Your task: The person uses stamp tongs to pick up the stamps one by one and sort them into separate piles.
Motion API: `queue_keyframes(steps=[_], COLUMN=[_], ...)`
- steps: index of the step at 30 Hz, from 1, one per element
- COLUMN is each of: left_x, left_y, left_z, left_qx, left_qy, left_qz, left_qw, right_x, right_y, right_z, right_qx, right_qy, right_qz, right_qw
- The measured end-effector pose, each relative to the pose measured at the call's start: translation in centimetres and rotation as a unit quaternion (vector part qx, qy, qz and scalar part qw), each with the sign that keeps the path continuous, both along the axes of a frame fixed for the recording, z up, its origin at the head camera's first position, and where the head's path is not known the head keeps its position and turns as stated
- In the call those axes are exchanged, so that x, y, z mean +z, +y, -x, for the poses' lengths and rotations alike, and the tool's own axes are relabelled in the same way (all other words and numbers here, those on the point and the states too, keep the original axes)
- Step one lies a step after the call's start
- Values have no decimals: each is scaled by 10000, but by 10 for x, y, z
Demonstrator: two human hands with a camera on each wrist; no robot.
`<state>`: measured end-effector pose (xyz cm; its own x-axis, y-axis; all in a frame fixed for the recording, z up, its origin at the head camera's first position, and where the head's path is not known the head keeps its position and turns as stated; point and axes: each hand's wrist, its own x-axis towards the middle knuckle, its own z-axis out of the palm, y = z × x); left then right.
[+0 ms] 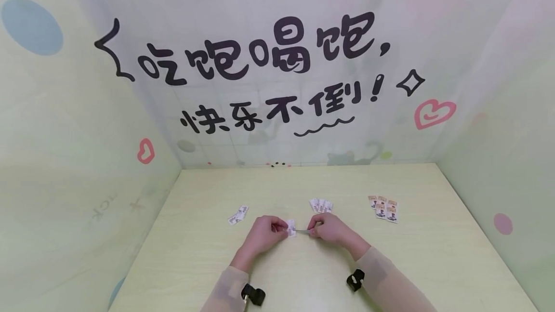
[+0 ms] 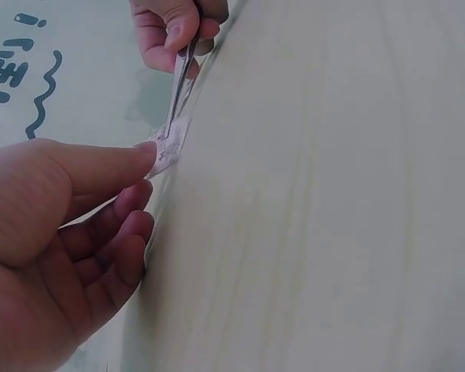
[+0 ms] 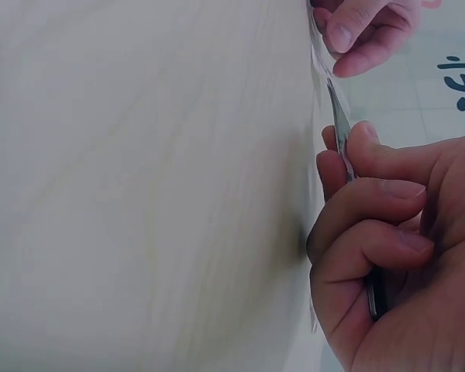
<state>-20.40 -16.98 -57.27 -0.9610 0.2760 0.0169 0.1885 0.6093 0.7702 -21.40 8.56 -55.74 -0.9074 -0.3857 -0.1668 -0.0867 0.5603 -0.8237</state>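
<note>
My left hand (image 1: 268, 233) pinches the edge of a small white printed card (image 1: 292, 228) near the middle of the table. In the left wrist view the thumb lies at that card (image 2: 167, 149), with the other fingers loosely bent below. Metal tweezers (image 1: 302, 231) are gripped in my right hand (image 1: 329, 229), pointing left. Their tips reach onto the card's face; whether they clamp it cannot be made out. The right wrist view shows the tweezers (image 3: 342, 124) between thumb and fingers, their dark end (image 3: 377, 294) inside the curled hand.
Several white cards (image 1: 321, 205) lie fanned behind my right hand. Some more white cards (image 1: 238, 214) lie at the left. To the right is a group of orange-and-white cards (image 1: 385, 209). Printed walls (image 1: 277, 148) enclose the pale wooden table (image 1: 433, 254) at the back and both sides.
</note>
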Motion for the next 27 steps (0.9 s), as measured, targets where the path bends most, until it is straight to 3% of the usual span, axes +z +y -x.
queue_keyframes(steps=[12,19,27], left_x=[4,7,6], left_y=[-7,-32,-66], left_z=[5,8,8], left_qx=[214,502,1109], left_qy=[55,144,403], left_qz=[-153,-151,-63], left_qw=[9996,9985,9930], right_x=[3,7,6], right_y=[19,33,47], right_z=[1,1,2], right_qx=[-241,-415,-627], right_qy=[51,18,-134], right_qz=[118,189,232], right_qw=[9996,9990,9977])
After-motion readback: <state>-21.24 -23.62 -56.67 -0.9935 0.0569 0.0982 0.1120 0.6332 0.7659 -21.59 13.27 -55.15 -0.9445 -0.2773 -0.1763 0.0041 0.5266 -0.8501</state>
